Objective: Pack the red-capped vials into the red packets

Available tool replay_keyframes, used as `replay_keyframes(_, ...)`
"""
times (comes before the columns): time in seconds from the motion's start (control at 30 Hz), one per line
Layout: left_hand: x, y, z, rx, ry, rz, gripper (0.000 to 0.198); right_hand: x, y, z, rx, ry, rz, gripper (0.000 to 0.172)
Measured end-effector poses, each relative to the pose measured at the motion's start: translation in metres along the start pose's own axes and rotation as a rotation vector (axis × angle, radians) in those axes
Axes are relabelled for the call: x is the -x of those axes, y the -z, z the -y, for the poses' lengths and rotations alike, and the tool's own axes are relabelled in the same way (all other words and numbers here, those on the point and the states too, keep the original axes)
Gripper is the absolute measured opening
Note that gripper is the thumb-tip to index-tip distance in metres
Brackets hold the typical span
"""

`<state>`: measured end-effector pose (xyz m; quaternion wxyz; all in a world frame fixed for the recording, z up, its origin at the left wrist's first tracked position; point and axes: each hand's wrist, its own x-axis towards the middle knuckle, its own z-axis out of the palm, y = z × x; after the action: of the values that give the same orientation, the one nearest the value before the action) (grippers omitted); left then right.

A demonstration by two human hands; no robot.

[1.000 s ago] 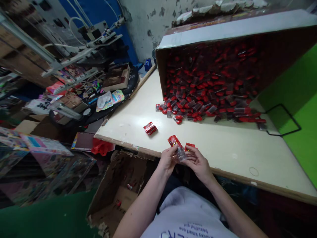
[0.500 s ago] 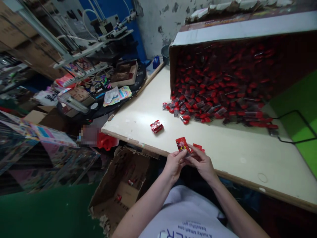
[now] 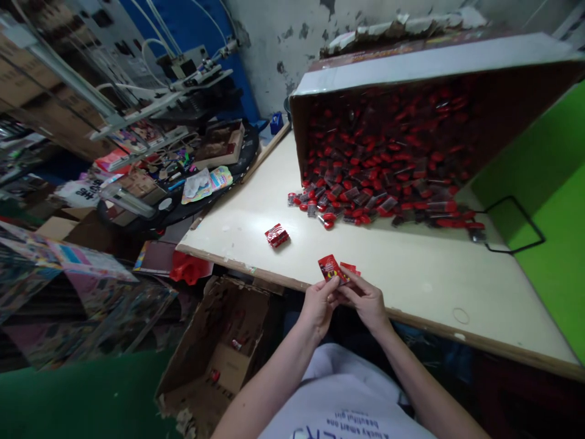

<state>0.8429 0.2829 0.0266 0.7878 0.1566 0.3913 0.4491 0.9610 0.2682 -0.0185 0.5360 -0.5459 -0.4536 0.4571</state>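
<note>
A small red printed card (image 3: 328, 266) with yellow and dark markings is pinched over the near edge of the table. My left hand (image 3: 319, 306) grips its lower edge, thumb on top. Close beside it, my right hand (image 3: 368, 305) is closed at the card's right side; its fingertips are partly hidden. Just beyond my right fingers lie more red cards (image 3: 350, 268) on the table. A small stack of red-and-white printed pieces (image 3: 276, 235) sits further left.
An open carton (image 3: 388, 66) on its side spills many red-capped clear small containers (image 3: 365, 195) onto the white table (image 3: 402, 262). A black wire handle (image 3: 516, 225) stands at right. Below the table's left edge is a cardboard box (image 3: 233, 360); a machine with a round black table (image 3: 178, 210) stands at left.
The view has shifted slightly right, so the table's things appear further left. The red card has tilted between my hands, which stay together.
</note>
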Motion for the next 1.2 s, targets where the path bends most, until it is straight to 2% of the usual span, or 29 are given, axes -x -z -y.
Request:
replay_keyframes(0.1, -0.004, 0.017, -0.004, -0.035, -0.056, -0.083, 0.035, -0.006, 0.021, 0.000, 0.057, 0.027, -0.005, 0.058)
replay_keyframes(0.2, -0.009, 0.068, -0.025, -0.045, -0.158, -0.349, 0.027, -0.036, 0.059, -0.005, 0.214, 0.075, -0.139, 0.050)
replay_keyframes(0.3, -0.008, 0.140, -0.055, -0.016, -0.228, -0.673, 0.014, -0.093, 0.099, -0.010, 0.587, 0.207, -0.265, 0.043)
replay_keyframes(0.37, -0.004, 0.185, -0.072, -0.030, -0.226, -0.912, 0.012, -0.137, 0.116, -0.011, 0.750, 0.282, -0.303, 0.040)
replay_keyframes(0.43, 0.003, 0.214, -0.080, -0.039, -0.170, -1.047, 0.019, -0.178, 0.121, -0.010, 0.828, 0.330, -0.290, 0.041)
replay_keyframes(0.5, 0.007, 0.223, -0.078, -0.063, -0.140, -1.097, 0.022, -0.206, 0.120, -0.009, 0.898, 0.357, -0.251, 0.044)
replay_keyframes(0.53, 0.008, 0.219, -0.073, -0.087, -0.153, -1.100, 0.021, -0.215, 0.118, -0.009, 0.927, 0.361, -0.232, 0.044)
replay_keyframes(0.6, 0.002, 0.196, -0.057, -0.162, -0.224, -1.045, 0.020, -0.222, 0.116, -0.012, 0.969, 0.358, -0.201, 0.038)
replay_keyframes(0.67, -0.011, 0.159, -0.037, -0.308, -0.330, -0.873, 0.025, -0.215, 0.115, -0.017, 0.985, 0.355, -0.180, 0.031)
replay_keyframes(0.7, -0.020, 0.139, -0.026, -0.475, -0.402, -0.697, 0.026, -0.206, 0.116, -0.020, 0.984, 0.354, -0.175, 0.030)
replay_keyframes(0.73, -0.031, 0.118, -0.016, -0.621, -0.465, -0.528, 0.027, -0.195, 0.116, -0.023, 0.978, 0.350, -0.174, 0.029)
replay_keyframes(0.77, -0.043, 0.098, -0.006, -0.665, -0.473, -0.440, 0.027, -0.181, 0.116, -0.026, 0.967, 0.343, -0.178, 0.030)
replay_keyframes(0.83, -0.067, 0.065, 0.012, -0.740, -0.459, -0.334, 0.028, -0.146, 0.116, -0.030, 0.936, 0.321, -0.206, 0.033)
replay_keyframes(0.9, -0.087, 0.044, 0.025, -0.847, -0.430, -0.300, 0.031, -0.106, 0.116, -0.034, 0.858, 0.276, -0.243, 0.036)
replay_keyframes(0.97, -0.102, 0.034, 0.034, -0.961, -0.411, -0.296, 0.030, -0.066, 0.114, -0.035, 0.736, 0.206, -0.273, 0.038)
replay_keyframes(1.07, -0.112, 0.032, 0.039, -1.018, -0.398, -0.290, 0.025, -0.018, 0.112, -0.037, 0.601, 0.100, -0.299, 0.039)
replay_keyframes(1.2, -0.111, 0.038, 0.036, -1.003, -0.388, -0.248, 0.020, 0.008, 0.108, -0.039, 0.501, 0.008, -0.324, 0.042)
